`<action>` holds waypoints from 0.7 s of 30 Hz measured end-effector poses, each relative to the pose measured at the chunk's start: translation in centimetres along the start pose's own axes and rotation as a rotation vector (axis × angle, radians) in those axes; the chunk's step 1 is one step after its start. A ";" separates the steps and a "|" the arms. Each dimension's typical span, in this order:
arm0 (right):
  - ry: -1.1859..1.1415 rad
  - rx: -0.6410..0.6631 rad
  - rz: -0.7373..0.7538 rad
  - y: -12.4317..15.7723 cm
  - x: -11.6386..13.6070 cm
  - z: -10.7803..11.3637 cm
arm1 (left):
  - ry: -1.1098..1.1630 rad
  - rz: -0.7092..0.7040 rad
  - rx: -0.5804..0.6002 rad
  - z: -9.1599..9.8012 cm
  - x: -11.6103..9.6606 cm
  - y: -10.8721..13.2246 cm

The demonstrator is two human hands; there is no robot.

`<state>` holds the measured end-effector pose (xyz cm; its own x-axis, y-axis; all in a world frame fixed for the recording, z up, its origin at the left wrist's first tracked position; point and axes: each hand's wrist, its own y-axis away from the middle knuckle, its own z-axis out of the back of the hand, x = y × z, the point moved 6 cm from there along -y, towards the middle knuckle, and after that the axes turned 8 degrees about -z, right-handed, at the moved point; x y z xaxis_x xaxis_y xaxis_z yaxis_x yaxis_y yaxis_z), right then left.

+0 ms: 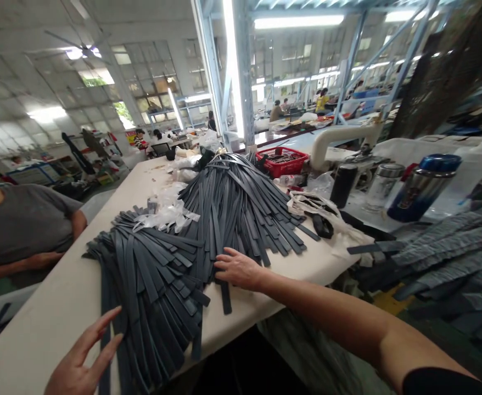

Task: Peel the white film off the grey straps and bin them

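Observation:
Two heaps of dark grey flat strips lie fanned out on the cream-covered table. The nearer heap of strips spreads toward the front edge, with white plastic scraps on its top end. Behind it, a taller heap of strips is gathered at the far end. My left hand is beside the nearer heap's left edge, thumb and fingers apart, holding nothing. My right hand is over the front ends of the farther heap, fingers stretched out; whether the fingertips touch the strips is hard to see.
A red basket stands behind the farther heap. To the right are a white cloth bundle, a blue and silver flask and a glass jar. More strips hang at far right. A person sits across the table at left.

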<state>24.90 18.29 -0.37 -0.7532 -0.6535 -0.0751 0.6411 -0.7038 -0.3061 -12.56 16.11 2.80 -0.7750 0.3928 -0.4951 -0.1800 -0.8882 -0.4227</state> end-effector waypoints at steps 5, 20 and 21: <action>-0.127 -0.048 -0.109 -0.2 -0.6 0.4 | 0.024 0.035 0.108 -1.7 -2.2 0.0; -0.606 -0.284 -0.282 10.5 -0.5 1.6 | -0.339 -0.208 0.195 -11.3 -7.5 -20.5; -0.622 -0.283 -0.298 10.5 -0.7 1.5 | -0.366 -0.213 0.190 -12.9 -7.9 -21.9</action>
<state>32.38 10.93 -2.13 -0.6132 -0.5420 0.5746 0.2968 -0.8322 -0.4683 5.34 35.50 6.20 -0.8655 0.4914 -0.0972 -0.4398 -0.8383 -0.3222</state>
